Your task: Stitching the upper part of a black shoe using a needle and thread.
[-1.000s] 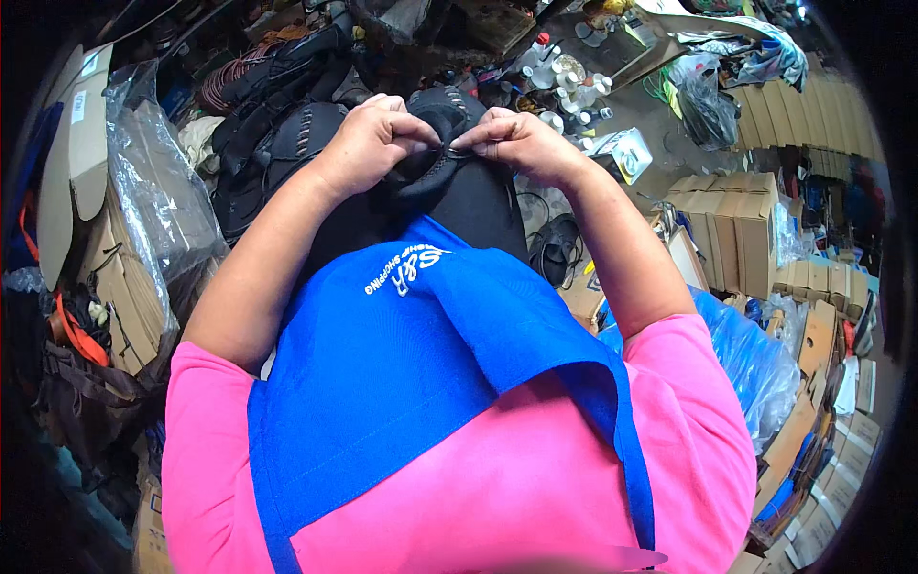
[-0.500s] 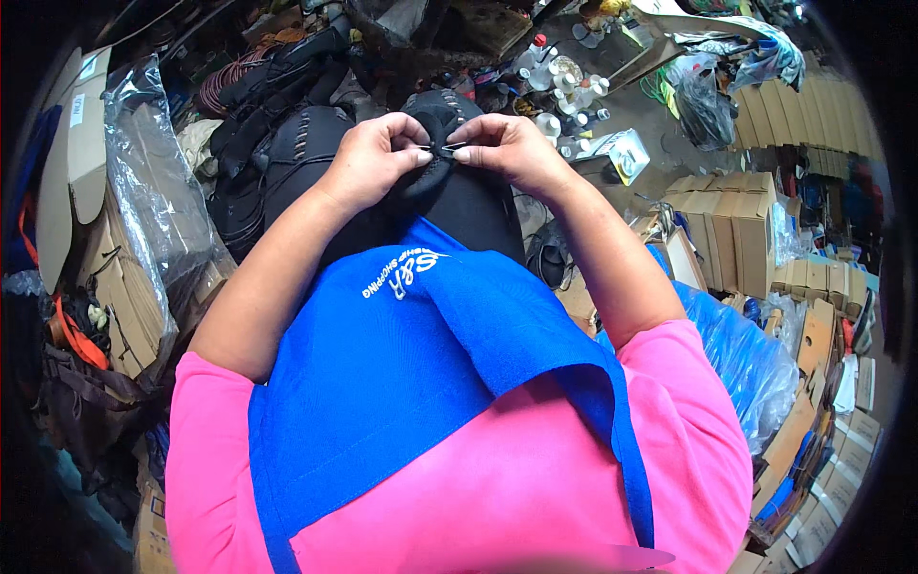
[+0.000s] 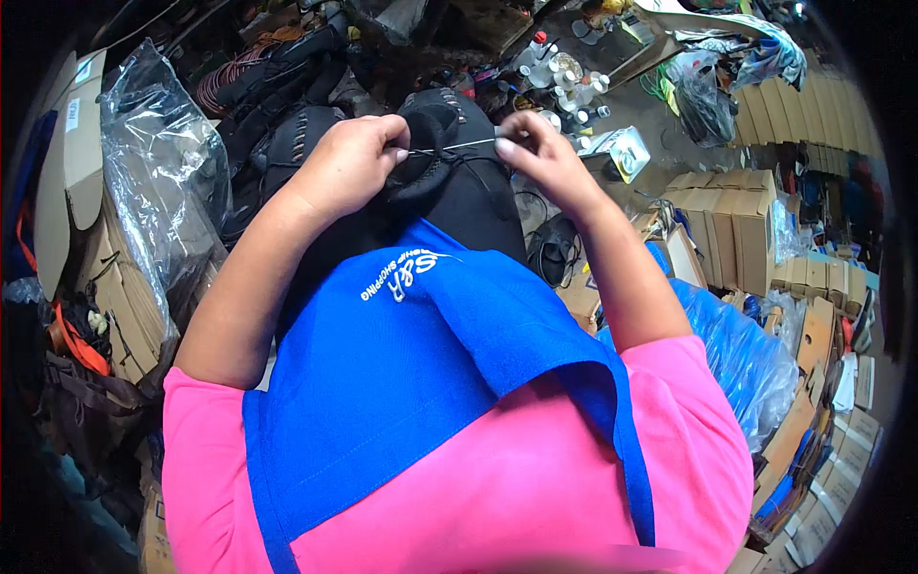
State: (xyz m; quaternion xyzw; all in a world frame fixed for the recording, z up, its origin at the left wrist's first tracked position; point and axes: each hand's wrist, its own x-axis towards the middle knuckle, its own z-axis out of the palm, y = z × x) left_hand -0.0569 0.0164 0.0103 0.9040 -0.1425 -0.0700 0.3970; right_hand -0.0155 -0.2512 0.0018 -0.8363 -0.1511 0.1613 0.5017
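Observation:
A black, soft, shoe-like piece with a rounded opening [image 3: 418, 177] rests on my lap, over dark trousers. Just left of it, my left hand [image 3: 359, 158] is closed in a pinch, its fingertips at one end of a thin pale thread [image 3: 459, 146]. This thread runs nearly straight across the black piece to my right hand [image 3: 540, 158], where thumb and forefinger pinch the other end. Whether a needle is in either pinch, I cannot tell. A loose dark strand hangs below the thread on the right. Large light stitches show on another black piece [image 3: 298, 134] at my left knee.
Stacked flat cardboard [image 3: 124, 277] under a clear plastic sheet [image 3: 158, 143] is at my left. Several bottles [image 3: 564, 81] stand at the upper right. Cardboard boxes [image 3: 727, 230] and a blue plastic bundle [image 3: 712, 349] lie to my right. A blue apron [image 3: 402, 383] covers my lap.
My hands were close together over the black piece. Now the right hand has moved right and the left slightly left, and a thread stretches between them.

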